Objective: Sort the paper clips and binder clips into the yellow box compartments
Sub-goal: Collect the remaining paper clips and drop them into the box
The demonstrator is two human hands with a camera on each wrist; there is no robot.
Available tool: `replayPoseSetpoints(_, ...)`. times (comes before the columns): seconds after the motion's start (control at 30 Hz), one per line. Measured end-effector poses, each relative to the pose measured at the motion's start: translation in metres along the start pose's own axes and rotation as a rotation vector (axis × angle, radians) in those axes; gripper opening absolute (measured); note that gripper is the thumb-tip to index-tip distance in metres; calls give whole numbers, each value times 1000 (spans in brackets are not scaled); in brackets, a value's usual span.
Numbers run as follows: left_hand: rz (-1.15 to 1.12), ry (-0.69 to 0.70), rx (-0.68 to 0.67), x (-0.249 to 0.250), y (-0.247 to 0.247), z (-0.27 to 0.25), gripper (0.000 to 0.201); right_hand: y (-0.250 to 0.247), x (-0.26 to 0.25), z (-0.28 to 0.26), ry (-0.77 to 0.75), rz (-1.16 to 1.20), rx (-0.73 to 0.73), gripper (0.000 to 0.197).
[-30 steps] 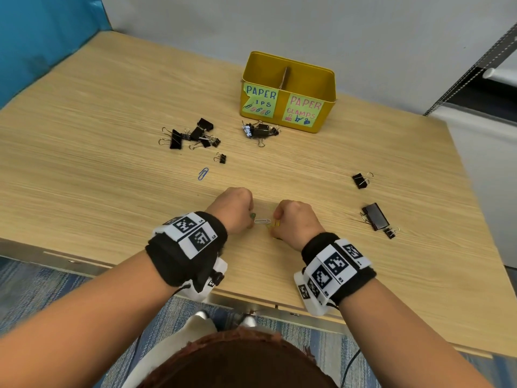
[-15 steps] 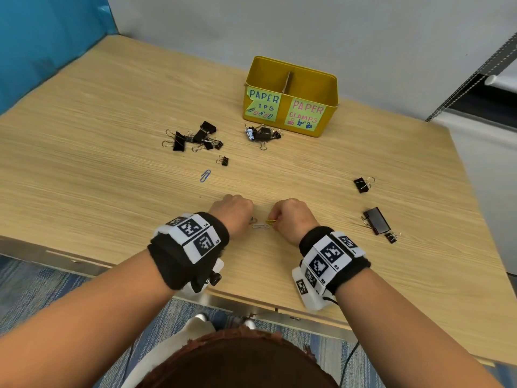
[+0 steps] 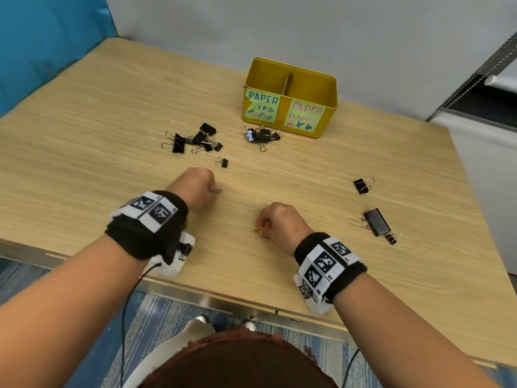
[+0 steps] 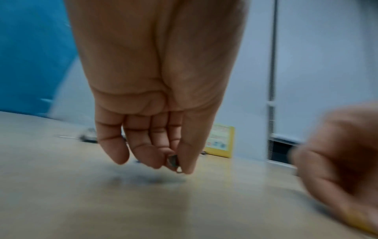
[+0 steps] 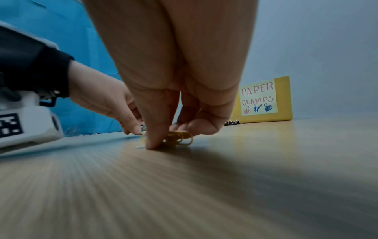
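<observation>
Near the table's front edge: both hands (image 3: 279,219) pinching paper clips (image 3: 258,230); yellow box (image 3: 291,98) toward the far edge, left hand (image 3: 195,189) nearer.

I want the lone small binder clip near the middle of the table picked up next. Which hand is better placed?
The left hand: the small binder clip lies just beyond its knuckles, while the right hand is farther back. But the left hand already pinches a silver paper clip, so it must drop that off first.

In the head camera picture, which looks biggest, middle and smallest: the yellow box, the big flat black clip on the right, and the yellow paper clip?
1. yellow box
2. big flat black clip
3. yellow paper clip, pinched by the right hand
</observation>
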State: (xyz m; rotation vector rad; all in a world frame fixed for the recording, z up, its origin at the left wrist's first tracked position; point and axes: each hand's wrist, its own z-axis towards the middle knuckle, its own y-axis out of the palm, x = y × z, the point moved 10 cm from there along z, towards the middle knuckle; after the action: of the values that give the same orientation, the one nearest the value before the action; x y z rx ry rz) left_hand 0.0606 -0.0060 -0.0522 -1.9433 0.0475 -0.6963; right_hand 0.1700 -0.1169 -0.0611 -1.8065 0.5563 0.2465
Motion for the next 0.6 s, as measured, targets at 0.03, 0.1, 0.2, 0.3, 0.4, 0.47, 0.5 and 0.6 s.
replayPoseSetpoints(0.03,-31,-36,41,-11,-10,5,17,1,0,1,-2,-23,-15,16)
replayPoseSetpoints(0.1,-78,-90,98,-26,-21,11,24,3,-2,3,-16,-71,-53,18)
replayPoseSetpoints(0.2,-139,-135,136,-31,-25,18,34,8,-11,5,-55,-147,-80,17)
replayPoseSetpoints(0.3,-139,-158,157,-27,-25,23,32,11,-14,7,-56,-154,-87,18)
replayPoseSetpoints(0.4,-82,-173,139,-25,-22,26,27,12,-10,7,-29,-113,-98,19)
replayPoseSetpoints(0.47,-34,-171,99,-24,-19,28,25,11,-10,7,-26,-98,-98,19)
replayPoseSetpoints(0.5,-13,-167,78,-23,-18,28,24,11,-10,7,-29,-97,-100,19)
replayPoseSetpoints(0.6,33,-140,29,-20,-14,28,23,13,-11,8,-35,-102,-111,19)
